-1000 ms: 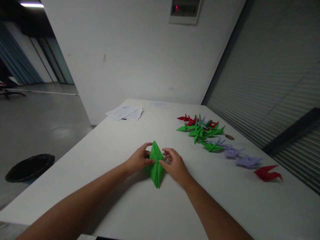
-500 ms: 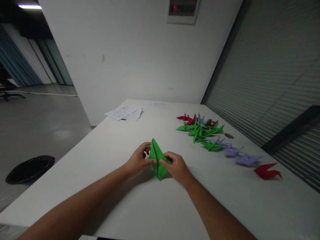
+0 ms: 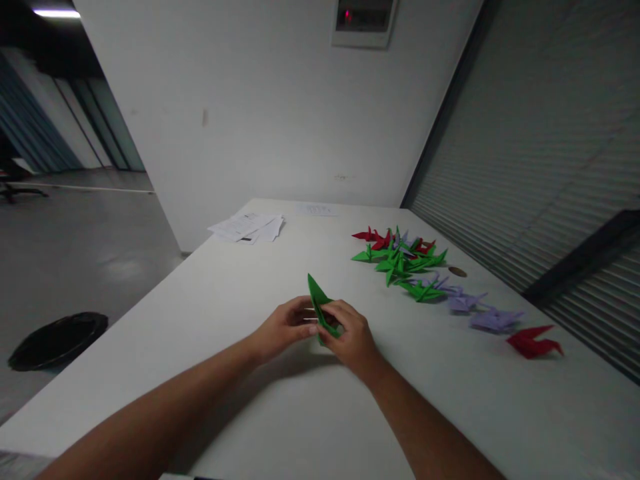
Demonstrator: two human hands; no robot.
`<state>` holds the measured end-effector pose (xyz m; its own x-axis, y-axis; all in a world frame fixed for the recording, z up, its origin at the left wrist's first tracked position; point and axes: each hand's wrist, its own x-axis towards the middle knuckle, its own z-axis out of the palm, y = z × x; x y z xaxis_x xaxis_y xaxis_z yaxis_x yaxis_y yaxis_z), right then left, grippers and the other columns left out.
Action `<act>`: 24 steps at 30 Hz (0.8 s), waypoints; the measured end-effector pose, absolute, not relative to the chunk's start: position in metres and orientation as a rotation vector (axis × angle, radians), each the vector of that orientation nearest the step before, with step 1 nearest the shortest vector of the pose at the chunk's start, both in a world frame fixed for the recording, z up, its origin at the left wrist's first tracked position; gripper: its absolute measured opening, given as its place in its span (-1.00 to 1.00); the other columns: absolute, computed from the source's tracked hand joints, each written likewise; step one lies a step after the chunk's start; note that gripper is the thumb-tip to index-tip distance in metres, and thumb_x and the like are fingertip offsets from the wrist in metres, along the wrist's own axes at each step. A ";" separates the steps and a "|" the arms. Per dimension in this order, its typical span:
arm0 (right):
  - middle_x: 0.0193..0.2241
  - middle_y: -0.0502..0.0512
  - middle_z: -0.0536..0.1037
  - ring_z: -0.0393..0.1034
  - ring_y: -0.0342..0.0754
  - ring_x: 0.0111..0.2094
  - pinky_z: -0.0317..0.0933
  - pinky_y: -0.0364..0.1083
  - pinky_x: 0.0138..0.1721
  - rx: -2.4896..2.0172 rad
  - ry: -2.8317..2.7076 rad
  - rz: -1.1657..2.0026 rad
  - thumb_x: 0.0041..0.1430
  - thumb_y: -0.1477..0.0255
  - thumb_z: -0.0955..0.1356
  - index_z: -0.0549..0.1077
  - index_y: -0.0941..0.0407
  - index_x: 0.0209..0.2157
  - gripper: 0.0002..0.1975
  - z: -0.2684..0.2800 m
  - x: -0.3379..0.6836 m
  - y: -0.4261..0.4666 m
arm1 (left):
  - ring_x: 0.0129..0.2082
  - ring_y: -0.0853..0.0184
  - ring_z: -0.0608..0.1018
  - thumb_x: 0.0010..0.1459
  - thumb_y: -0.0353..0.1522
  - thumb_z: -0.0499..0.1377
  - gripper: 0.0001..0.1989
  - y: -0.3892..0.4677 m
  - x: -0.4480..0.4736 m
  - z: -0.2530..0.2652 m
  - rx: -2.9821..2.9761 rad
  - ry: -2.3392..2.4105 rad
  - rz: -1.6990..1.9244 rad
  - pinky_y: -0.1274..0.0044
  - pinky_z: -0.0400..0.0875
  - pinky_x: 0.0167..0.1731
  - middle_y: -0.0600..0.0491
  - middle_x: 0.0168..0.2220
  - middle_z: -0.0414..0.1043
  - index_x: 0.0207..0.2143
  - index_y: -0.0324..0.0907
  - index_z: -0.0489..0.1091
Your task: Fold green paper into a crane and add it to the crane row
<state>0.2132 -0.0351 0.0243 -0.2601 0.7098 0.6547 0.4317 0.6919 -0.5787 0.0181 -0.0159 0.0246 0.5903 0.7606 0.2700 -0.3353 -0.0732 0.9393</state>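
Note:
A piece of green folded origami paper (image 3: 317, 293) is held up just above the white table, its pointed tip upward and its narrow edge toward me. My right hand (image 3: 351, 333) pinches its right side between thumb and bent fingers. From the left, my left hand (image 3: 287, 327) closes on it, with the thumb tip at its lower fold and the fingers behind. The hands partly hide the paper's lower half. To the right, a red paper crane (image 3: 534, 342) and a lilac paper crane (image 3: 496, 320) lie on the table.
A pile of green, red and lilac paper cranes (image 3: 400, 259) lies at the back right, by a brown round disc (image 3: 457, 272). Printed sheets (image 3: 247, 227) lie at the back left. A black-lined bin (image 3: 59, 341) stands on the floor, left of the table (image 3: 240, 413). Blinds (image 3: 525, 153) border the right side.
The green paper has turned from showing its broad diamond face to nearly edge-on. My right hand has shifted its grip around it, and both hands are closer together.

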 end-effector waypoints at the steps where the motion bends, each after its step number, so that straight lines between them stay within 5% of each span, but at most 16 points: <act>1: -0.22 0.17 0.56 0.47 0.05 -0.23 0.42 0.01 -0.20 -0.868 -1.917 0.375 0.23 0.38 0.43 0.53 0.07 -0.03 -0.73 0.023 0.213 -0.035 | 0.04 0.11 0.56 0.15 -0.27 0.42 -0.49 -0.017 0.018 0.025 1.349 0.399 0.961 0.25 0.39 0.13 -0.17 0.04 0.52 0.12 -0.19 0.43; 7: 0.10 0.25 0.45 0.47 0.08 -0.04 0.49 0.06 -0.07 -0.804 -2.020 0.569 0.19 0.31 0.49 0.39 0.02 0.23 -0.42 0.015 0.217 -0.038 | -0.12 0.16 0.59 0.19 -0.25 0.36 -0.64 -0.013 0.015 0.021 1.193 0.562 1.048 0.32 0.46 -0.02 -0.14 -0.12 0.58 -0.03 -0.26 0.52; 11: -0.03 0.21 0.51 0.47 0.07 -0.10 0.47 0.06 -0.10 -0.836 -1.982 0.462 0.26 0.43 0.40 0.47 0.03 0.10 -0.64 0.018 0.216 -0.037 | -0.26 0.22 0.59 0.11 -0.28 0.37 -0.69 -0.007 0.011 0.018 1.141 0.738 1.058 0.41 0.46 -0.21 -0.10 -0.22 0.60 -0.13 -0.27 0.56; 15: -0.08 0.23 0.49 0.40 0.17 0.02 0.34 0.20 0.10 -0.979 -1.878 0.295 0.18 0.44 0.42 0.51 0.04 0.01 -0.66 0.022 0.219 -0.032 | -0.29 0.23 0.57 -0.01 -0.28 0.42 -0.66 -0.004 0.010 0.018 1.156 0.834 1.091 0.43 0.44 -0.25 -0.08 -0.25 0.60 -0.19 -0.25 0.56; 18: -0.04 0.21 0.50 0.45 0.12 -0.03 0.38 0.13 0.05 -1.043 -1.807 0.480 0.14 0.43 0.43 0.47 0.05 0.03 -0.61 0.018 0.220 -0.027 | -0.34 0.26 0.58 -0.05 -0.28 0.44 -0.55 -0.003 0.011 0.016 1.144 0.809 1.051 0.45 0.43 -0.27 -0.03 -0.29 0.60 -0.10 -0.23 0.49; 24: -0.28 0.03 0.57 0.53 -0.01 -0.26 0.40 -0.07 -0.24 -1.145 -1.758 0.969 0.09 0.53 0.40 0.40 0.05 0.02 -0.58 0.009 0.218 -0.026 | -0.38 0.28 0.56 0.01 -0.41 0.33 -0.39 0.002 0.005 0.002 1.459 0.985 0.909 0.47 0.42 -0.38 0.02 -0.30 0.54 0.13 -0.18 0.27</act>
